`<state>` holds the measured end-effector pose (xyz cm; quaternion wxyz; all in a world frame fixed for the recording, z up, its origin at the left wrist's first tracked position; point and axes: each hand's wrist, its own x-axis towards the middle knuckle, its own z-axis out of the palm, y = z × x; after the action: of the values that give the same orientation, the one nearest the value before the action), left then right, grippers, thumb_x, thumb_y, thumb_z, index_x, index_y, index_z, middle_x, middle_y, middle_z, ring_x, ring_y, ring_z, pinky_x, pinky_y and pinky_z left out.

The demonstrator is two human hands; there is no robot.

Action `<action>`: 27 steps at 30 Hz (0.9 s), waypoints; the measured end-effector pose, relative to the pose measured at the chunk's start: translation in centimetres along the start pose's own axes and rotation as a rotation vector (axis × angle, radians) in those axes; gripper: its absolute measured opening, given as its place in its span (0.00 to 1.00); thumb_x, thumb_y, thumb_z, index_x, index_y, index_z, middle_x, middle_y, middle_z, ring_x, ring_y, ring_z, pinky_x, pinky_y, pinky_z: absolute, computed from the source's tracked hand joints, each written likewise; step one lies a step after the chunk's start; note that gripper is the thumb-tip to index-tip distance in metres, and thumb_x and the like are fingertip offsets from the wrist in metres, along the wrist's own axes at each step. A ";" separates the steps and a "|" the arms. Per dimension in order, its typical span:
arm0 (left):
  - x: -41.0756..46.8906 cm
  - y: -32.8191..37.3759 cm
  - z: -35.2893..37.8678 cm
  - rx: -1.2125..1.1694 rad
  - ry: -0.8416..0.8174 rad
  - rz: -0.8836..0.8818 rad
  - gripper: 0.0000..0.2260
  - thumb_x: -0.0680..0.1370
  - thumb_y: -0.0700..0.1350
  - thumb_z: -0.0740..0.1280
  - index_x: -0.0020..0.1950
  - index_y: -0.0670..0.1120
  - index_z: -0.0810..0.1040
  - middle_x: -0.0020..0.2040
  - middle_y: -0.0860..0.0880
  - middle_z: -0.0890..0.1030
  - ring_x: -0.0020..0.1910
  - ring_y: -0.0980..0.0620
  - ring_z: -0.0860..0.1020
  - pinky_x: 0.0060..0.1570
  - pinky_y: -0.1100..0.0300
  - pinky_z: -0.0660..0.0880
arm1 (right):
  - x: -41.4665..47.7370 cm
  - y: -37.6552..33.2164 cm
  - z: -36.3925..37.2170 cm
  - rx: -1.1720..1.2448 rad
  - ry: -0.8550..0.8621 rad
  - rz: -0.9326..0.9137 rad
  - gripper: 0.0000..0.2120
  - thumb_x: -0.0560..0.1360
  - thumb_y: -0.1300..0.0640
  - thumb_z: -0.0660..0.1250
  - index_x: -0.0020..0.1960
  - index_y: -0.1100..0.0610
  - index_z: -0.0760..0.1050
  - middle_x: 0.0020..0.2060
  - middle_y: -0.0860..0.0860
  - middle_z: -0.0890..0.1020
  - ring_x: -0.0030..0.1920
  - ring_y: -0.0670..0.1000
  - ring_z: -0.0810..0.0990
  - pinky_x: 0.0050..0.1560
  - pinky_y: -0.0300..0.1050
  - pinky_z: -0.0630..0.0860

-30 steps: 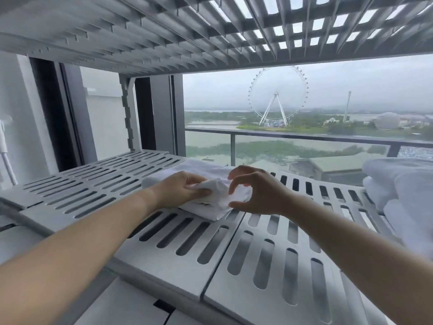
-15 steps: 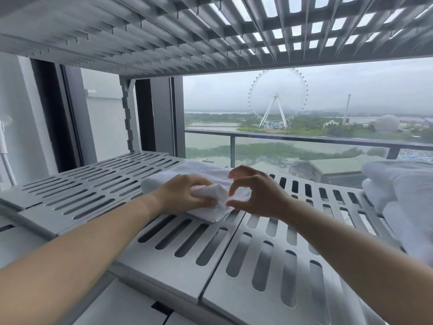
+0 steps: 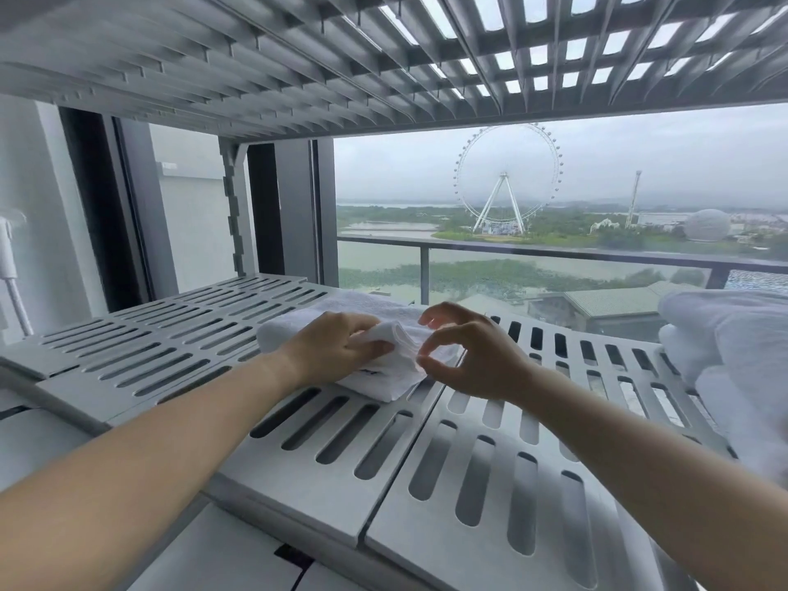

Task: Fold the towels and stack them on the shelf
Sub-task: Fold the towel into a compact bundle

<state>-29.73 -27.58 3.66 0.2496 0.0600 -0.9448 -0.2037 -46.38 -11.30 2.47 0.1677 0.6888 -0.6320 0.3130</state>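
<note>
A folded white towel lies on the grey slotted shelf, near its middle. My left hand presses down on the towel's top and pinches a raised fold of it between thumb and fingers. My right hand hovers just right of that fold, fingers curled and apart, with thumb and forefinger nearly meeting at the towel's edge; it holds nothing that I can see. More white towels are piled at the shelf's right end.
A second slotted shelf hangs close overhead. A notched upright post stands at the back left. Behind the shelf is a window with a balcony rail. A white pole stands at the far left.
The left hand has shifted slightly right over the towel, bunching the fold toward the right hand. The right hand's fingers have curled closer to the towel edge.
</note>
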 end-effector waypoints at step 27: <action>0.9 0.5 0.3 0.174 0.357 0.031 0.06 0.76 0.50 0.67 0.48 0.49 0.78 0.38 0.54 0.80 0.34 0.55 0.76 0.32 0.69 0.67 | 1.6 -1.3 1.5 -0.095 0.169 0.000 0.06 0.68 0.48 0.73 0.41 0.50 0.84 0.54 0.50 0.77 0.52 0.50 0.74 0.47 0.49 0.76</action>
<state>-30.71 -27.19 4.01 0.4101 0.1021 -0.9004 -0.1035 -44.77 -13.27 2.59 0.2531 0.6510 -0.6299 0.3397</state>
